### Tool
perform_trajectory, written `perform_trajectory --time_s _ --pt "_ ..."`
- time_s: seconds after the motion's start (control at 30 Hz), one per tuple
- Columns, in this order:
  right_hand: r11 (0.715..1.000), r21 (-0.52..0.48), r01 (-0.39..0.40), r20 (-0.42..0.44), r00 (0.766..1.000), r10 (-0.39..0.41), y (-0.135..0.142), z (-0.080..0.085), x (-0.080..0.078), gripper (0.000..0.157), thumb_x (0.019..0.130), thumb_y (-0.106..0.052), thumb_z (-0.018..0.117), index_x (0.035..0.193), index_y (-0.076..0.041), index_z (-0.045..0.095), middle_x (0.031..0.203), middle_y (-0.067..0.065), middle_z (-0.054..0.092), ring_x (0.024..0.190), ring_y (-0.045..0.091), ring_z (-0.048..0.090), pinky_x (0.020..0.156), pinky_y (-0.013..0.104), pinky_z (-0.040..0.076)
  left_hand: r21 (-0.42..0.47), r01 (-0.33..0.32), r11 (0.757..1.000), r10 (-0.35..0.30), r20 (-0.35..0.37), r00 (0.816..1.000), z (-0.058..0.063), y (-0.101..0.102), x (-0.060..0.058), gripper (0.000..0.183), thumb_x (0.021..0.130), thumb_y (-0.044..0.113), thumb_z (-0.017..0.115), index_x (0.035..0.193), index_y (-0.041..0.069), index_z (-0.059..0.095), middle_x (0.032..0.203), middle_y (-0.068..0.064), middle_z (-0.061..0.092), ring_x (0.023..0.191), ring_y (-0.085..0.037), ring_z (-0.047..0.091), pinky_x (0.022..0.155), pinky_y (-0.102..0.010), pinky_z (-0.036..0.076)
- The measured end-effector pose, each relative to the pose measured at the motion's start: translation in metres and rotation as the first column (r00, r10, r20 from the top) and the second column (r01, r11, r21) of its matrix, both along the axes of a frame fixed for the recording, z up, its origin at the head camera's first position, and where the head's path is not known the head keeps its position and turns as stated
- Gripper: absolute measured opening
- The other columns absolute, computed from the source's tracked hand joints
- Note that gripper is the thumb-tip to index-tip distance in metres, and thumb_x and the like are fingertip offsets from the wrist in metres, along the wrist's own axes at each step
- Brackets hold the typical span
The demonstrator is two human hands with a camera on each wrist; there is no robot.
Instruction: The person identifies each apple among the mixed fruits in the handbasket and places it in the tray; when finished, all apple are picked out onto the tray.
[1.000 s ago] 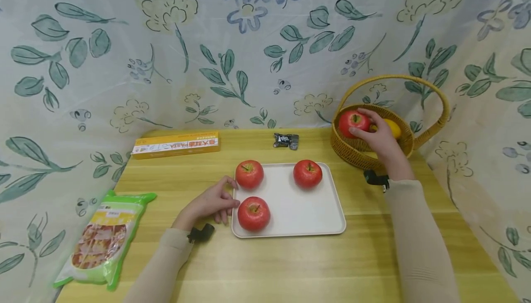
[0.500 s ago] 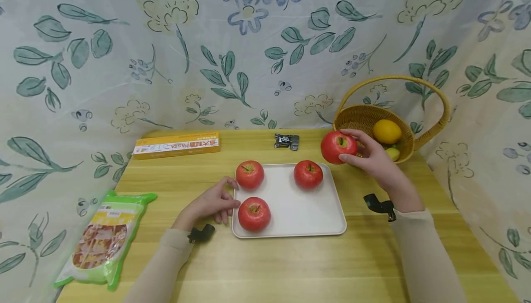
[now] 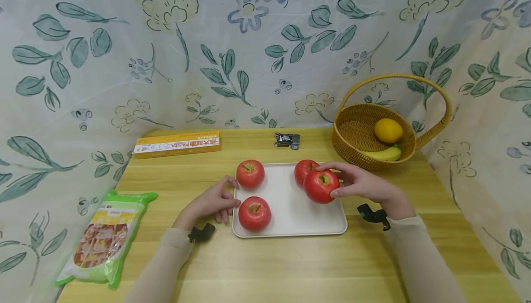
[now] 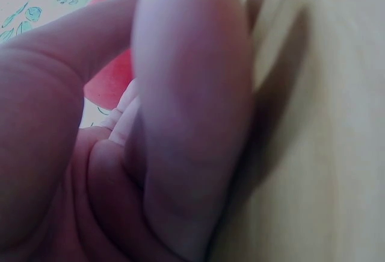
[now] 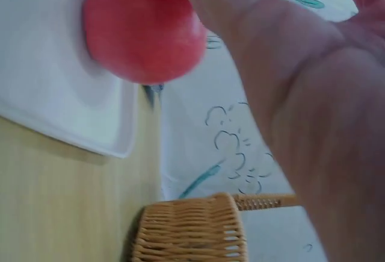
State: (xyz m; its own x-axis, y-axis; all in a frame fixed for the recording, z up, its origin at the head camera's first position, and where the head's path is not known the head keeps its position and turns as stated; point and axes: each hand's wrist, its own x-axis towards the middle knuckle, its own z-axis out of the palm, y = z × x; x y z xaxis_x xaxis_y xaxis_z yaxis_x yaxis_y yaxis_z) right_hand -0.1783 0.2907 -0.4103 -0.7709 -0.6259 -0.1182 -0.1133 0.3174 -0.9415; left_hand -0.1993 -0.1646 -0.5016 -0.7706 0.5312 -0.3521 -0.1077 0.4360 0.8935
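Observation:
My right hand (image 3: 362, 185) grips a red apple (image 3: 321, 187) from its right side, above the right part of a white tray (image 3: 286, 229). Partly hidden behind this fruit, another red apple (image 3: 303, 170) sits at the tray's back right. Along the left side of the tray are a back apple (image 3: 250, 174) and a front apple (image 3: 254, 214). With loosely bent fingers, my left hand (image 3: 211, 201) touches the tray's left rim, index finger and thumb apart. In the right wrist view, my thumb overlaps a red apple (image 5: 144, 30) over the tray.
A wicker basket (image 3: 352, 151) with a tall handle holds an orange-yellow round fruit (image 3: 388, 130) and a banana (image 3: 383, 154) at the back right. Behind the tray lies a small black packet (image 3: 287, 140). A pasta box (image 3: 177, 145) and a green-edged food bag (image 3: 103, 238) lie on the left.
My right hand has carried the apple out of the basket, left and toward me, to over the tray. The banana in the basket has come into view. My left hand has stayed in place.

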Motion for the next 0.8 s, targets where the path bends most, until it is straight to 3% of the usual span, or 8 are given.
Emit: perform_trajectory --time_s 0.1,0.23,0.47,0.8 --pt "0.993 0.028 -0.119 0.034 0.992 0.118 -0.005 -0.008 0.000 0.058 0.096 -0.007 0.075 0.149 -0.013 0.053 0.156 0.026 0.044 0.130 0.028 0.057 0.102 0.032 0.060 0.000 0.001 1.000 -0.001 0.002 1.000 0.000 0.000 0.000 0.058 0.097 0.030 0.078 0.138 0.015 0.040 0.075 -0.005 0.070 0.050 -0.017 0.067 0.045 -0.028 0.054" --pt "0.975 0.043 -0.219 0.053 0.975 0.216 -0.012 -0.019 -0.001 0.055 0.097 -0.009 0.076 0.148 -0.013 0.055 0.154 0.021 0.050 0.130 0.017 0.057 0.105 0.028 0.056 0.000 0.001 1.000 -0.001 0.003 1.000 0.001 0.000 -0.001 0.057 0.097 0.030 0.078 0.138 0.015 0.040 0.075 -0.005 0.070 0.050 -0.017 0.067 0.045 -0.028 0.054" --pt "0.962 0.133 -0.239 0.146 0.964 0.220 -0.023 -0.031 -0.004 0.052 0.093 -0.019 0.079 0.142 -0.019 0.061 0.149 0.010 0.057 0.136 0.035 0.047 0.110 0.034 0.052 0.000 0.005 1.000 -0.005 -0.004 1.000 0.004 0.000 -0.001 0.056 0.098 0.029 0.077 0.138 0.016 0.040 0.075 -0.006 0.071 0.050 -0.018 0.067 0.045 -0.029 0.055" --pt "0.952 0.128 -0.278 0.129 0.956 0.262 -0.024 -0.039 -0.005 0.050 0.094 -0.019 0.079 0.141 -0.020 0.062 0.148 0.005 0.058 0.133 0.021 0.052 0.110 0.030 0.052 0.010 -0.001 1.000 0.000 0.007 1.000 0.006 0.000 0.000 0.055 0.098 0.026 0.076 0.138 0.015 0.040 0.075 -0.006 0.070 0.049 -0.017 0.066 0.044 -0.028 0.054"
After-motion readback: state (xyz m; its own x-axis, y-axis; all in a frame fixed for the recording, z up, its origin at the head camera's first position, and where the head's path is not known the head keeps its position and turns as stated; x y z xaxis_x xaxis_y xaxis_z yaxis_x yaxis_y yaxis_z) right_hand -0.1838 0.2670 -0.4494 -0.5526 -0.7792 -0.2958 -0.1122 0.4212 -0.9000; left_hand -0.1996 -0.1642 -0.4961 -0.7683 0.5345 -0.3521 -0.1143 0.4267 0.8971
